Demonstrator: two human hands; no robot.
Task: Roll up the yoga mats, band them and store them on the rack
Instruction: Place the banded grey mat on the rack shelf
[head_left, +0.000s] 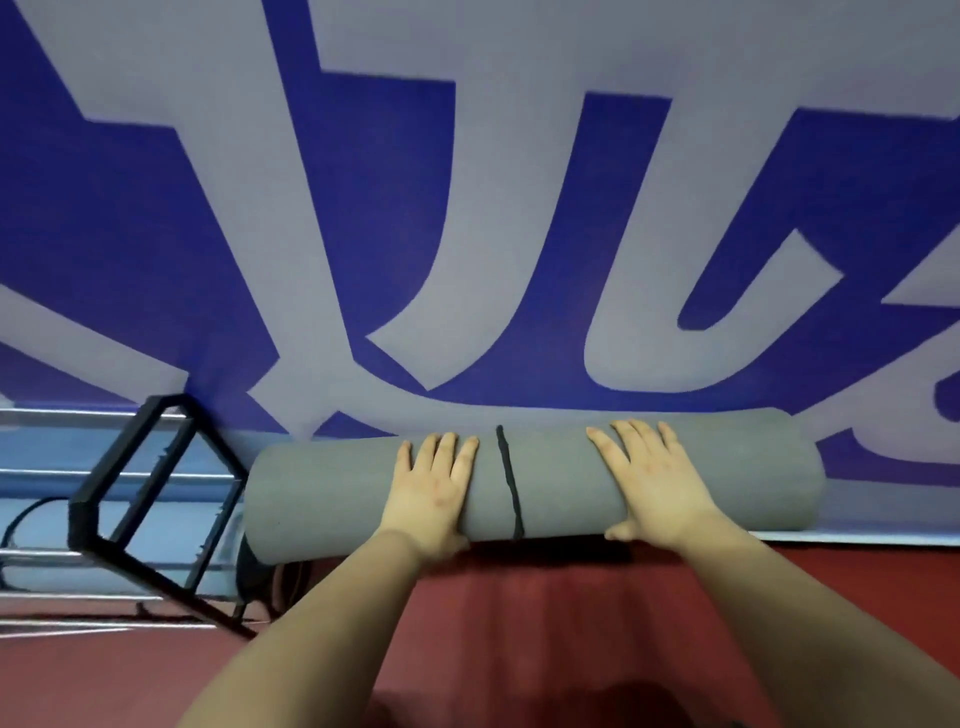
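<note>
**Rolled Mat Held Under Both Palms, Lower Centre of Frame**

A grey rolled yoga mat (535, 488) is shown lying horizontally across the lower centre of the frame, its long axis running from left to right. A thin black band (510, 483) is seen wrapped around the roll near its middle.

The left hand (434, 488) is laid flat on top of the roll, just to the left of the band. Its fingers are extended and pointed toward the top of the frame; nothing is gripped. The right hand (657, 478) is laid flat on the roll to the right of the band, fingers spread and extended, with the thumb seen at the near lower edge of the roll. Neither hand is closed around the mat; both are pressed or rested on it with straight fingers. The band is located between the two hands and is not touched by either.

Behind the roll, a blue and pale grey banner (493, 208) with large lettering fills the upper frame. At the lower left, a black metal frame (156, 504) is seen tilted, just beside the left end of the roll. A red floor (545, 623) is visible beneath the forearms.
</note>
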